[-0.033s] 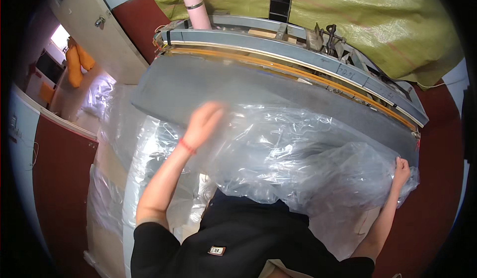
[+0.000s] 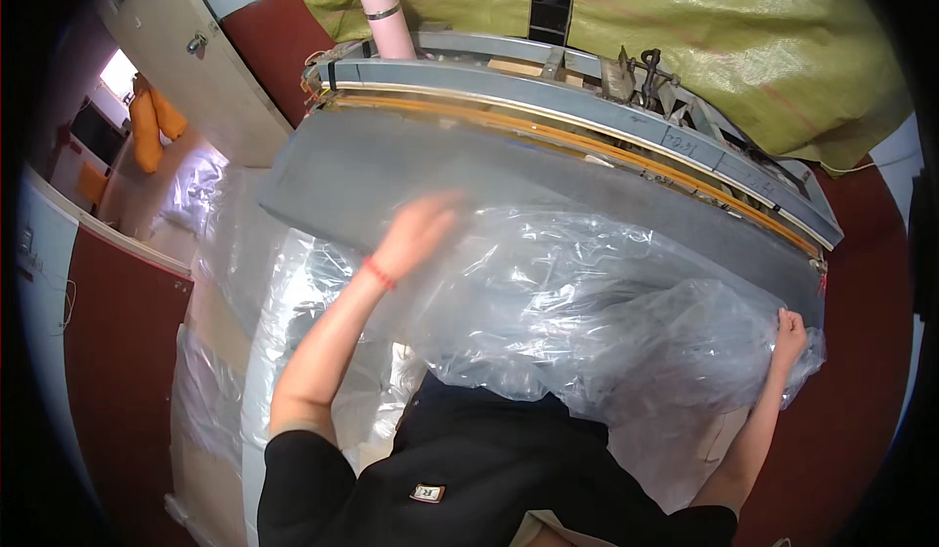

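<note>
A big clear plastic bag lies crumpled across the grey table of a long sealing machine. My left hand is blurred with motion; it hovers flat, fingers apart, over the bag's upper left edge, with a red band at the wrist. My right hand is closed on the bag's right edge, close to the table's right end. The bag's near side hangs down against my black shirt.
An orange sealing strip runs along the machine's far side under a grey metal frame. A pink bottle and a black phone stand behind it, against a yellow-green woven sack. Plastic-wrapped stacks lie at my left.
</note>
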Motion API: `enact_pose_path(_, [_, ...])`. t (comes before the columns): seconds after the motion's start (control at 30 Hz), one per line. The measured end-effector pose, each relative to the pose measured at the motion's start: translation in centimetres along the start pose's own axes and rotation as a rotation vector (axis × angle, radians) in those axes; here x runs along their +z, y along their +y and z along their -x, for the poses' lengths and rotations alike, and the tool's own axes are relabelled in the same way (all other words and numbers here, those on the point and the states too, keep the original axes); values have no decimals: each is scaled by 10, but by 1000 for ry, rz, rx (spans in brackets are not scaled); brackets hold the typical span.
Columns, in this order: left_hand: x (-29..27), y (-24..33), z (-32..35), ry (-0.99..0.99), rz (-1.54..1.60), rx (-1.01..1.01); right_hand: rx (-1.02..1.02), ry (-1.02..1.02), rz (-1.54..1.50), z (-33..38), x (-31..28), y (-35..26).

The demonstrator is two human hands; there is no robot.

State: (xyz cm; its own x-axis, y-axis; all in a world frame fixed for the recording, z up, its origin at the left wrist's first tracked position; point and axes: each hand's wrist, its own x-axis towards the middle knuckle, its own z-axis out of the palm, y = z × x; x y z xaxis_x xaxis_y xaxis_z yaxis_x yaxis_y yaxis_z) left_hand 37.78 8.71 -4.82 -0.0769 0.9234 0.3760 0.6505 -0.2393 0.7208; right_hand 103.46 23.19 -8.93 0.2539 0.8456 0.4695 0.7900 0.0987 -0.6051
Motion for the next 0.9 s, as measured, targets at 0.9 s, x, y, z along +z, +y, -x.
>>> enact_pose_path(0.9, [17,-77,-83,333,-33,-397,24,18,61,-3,3,16])
